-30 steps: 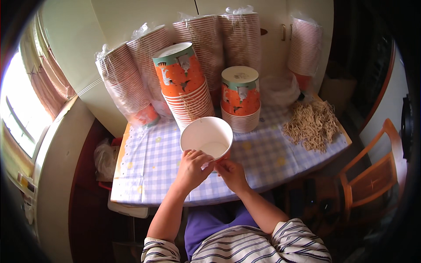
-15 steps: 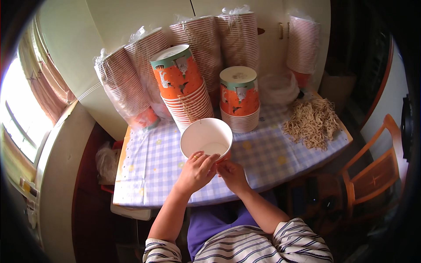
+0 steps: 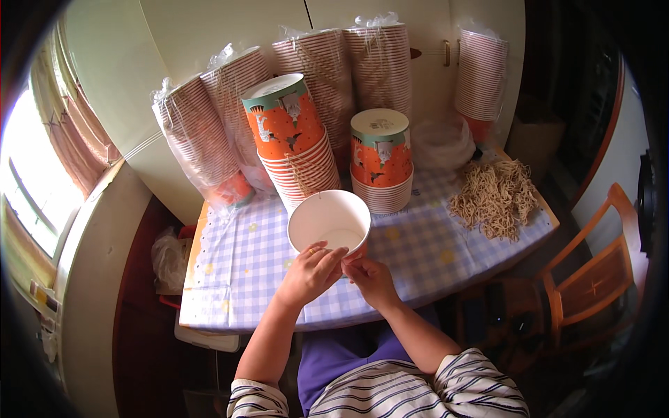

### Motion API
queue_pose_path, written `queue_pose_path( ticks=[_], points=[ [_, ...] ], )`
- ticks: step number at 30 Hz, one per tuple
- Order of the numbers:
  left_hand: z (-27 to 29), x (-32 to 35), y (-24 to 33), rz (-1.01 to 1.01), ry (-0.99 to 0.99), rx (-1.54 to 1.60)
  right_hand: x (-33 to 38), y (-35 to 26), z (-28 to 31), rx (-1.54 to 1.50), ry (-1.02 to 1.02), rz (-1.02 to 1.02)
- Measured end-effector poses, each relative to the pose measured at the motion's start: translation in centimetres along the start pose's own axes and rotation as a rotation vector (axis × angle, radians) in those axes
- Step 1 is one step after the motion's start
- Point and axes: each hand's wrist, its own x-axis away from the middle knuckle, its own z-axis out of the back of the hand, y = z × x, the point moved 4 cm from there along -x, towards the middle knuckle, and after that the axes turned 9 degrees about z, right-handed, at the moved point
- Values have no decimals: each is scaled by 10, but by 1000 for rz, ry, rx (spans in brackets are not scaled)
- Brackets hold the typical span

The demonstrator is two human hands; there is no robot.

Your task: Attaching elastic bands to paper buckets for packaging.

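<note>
A white-lined paper bucket (image 3: 326,217) with an orange outside stands near the front of the table, its open mouth tilted toward me. My left hand (image 3: 310,275) holds its near rim, fingers reaching over the edge. Close against the near outer side, just right of the left fingertips, my right hand (image 3: 373,281) is closed in a pinch. What its fingers hold is hidden. Behind the bucket rise a taller stack of upturned orange and green paper buckets (image 3: 286,132) and a shorter stack (image 3: 380,160). Some twisted cord hangs at the taller stack's side.
A pile of tan cords (image 3: 496,200) lies on the right of the checked tablecloth (image 3: 425,247). Several plastic-wrapped bucket stacks (image 3: 380,63) line the back, with a crumpled clear bag (image 3: 442,143) before them. A wooden chair (image 3: 592,279) stands at right.
Both hands stay at the bucket's near rim, with only a slight shift of the right fingers. The whole view has moved a little; nothing else has visibly changed.
</note>
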Motion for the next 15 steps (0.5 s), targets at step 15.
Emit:
queue_pose_path(
  ticks=[15],
  points=[
    [2, -2, 5, -5, 25, -6, 0, -5, 1, 7, -10, -1]
  ],
)
